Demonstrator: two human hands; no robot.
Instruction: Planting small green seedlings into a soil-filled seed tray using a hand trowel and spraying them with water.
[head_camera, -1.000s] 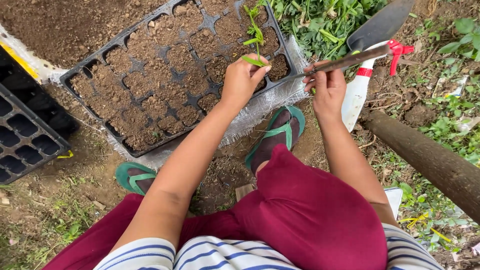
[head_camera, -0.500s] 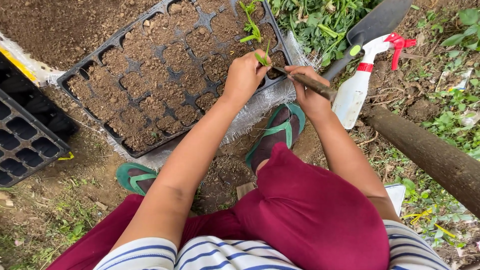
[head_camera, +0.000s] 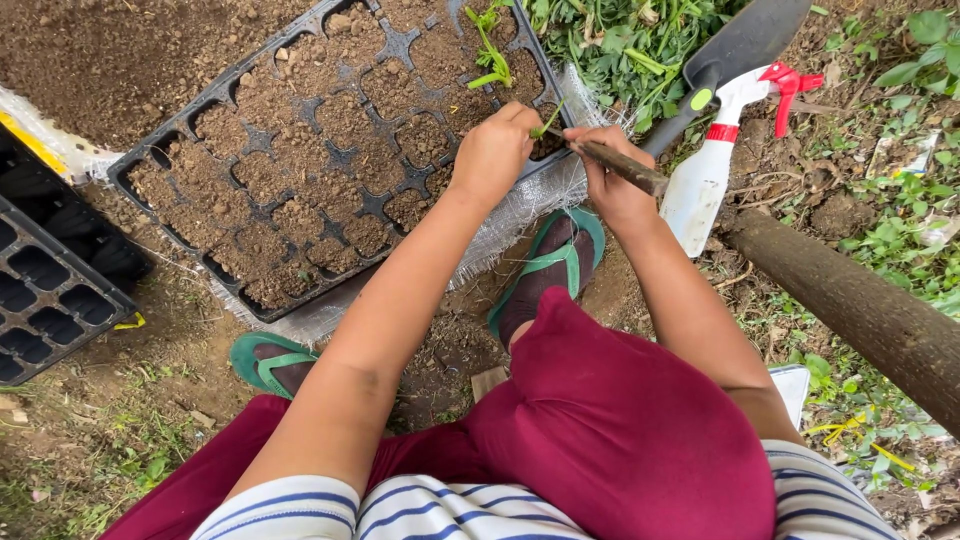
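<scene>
The left hand (head_camera: 495, 150) was pinched shut on a small green seedling (head_camera: 546, 120), and it sat over the near right corner of the black seedling tray (head_camera: 330, 160). The right hand (head_camera: 610, 180) was just beside it, on the side away from the tray, with its fingers wrapped tight around a brown stick (head_camera: 615, 165). The tip of the stick pointed at the seedling, right at the tray's corner cup. A moment before, the right hand was farther from the tray, out by the spray bottle, and the two hands were apart. Now they had come together over that corner cup. It looked like the little plant was being tucked into the soil there, with the stick helping to push it in. The tray was full of brown soil in almost every cup. One other seedling (head_camera: 488, 50) already stood in a cup at the far right end of the tray, so most cups had only dirt. To the left of the tray lay an empty black tray (head_camera: 45, 290) with nothing in its cups. Past the right end of the tray was a heap of green cuttings (head_camera: 620, 40). A black trowel (head_camera: 745, 45) and a white spray bottle (head_camera: 705, 175) with a red trigger lay to the right of the tray, near a thick brown log (head_camera: 860, 310).
</scene>
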